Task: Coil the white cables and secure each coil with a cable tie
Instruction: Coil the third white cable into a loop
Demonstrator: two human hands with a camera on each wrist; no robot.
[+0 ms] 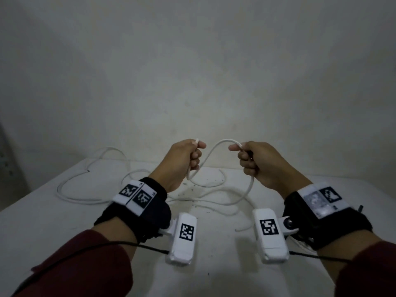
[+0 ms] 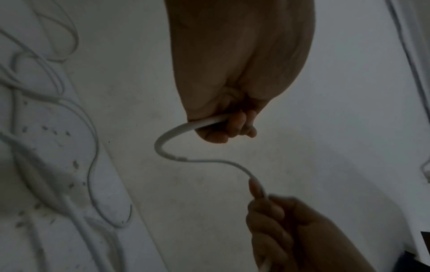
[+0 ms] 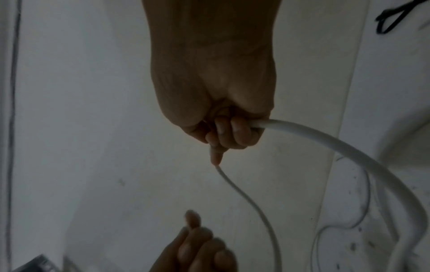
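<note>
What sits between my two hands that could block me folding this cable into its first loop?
Nothing visible does. Only the white cable spans the gap between the left hand and right hand, both gripping it above the table.

Dim, greyish light with a soft bright patch on the wall (image 1: 192,116) ahead leaves all three views grainy, both wrist views murky and blurred, and the head view's corners darkened.

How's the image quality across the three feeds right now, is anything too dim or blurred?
Head view: dim, but both hands and the white cable read clearly. Left wrist view: dark, left hand underexposed, table cables smeared. Right wrist view: equally dim, right hand in shadow, edges soft.
</note>
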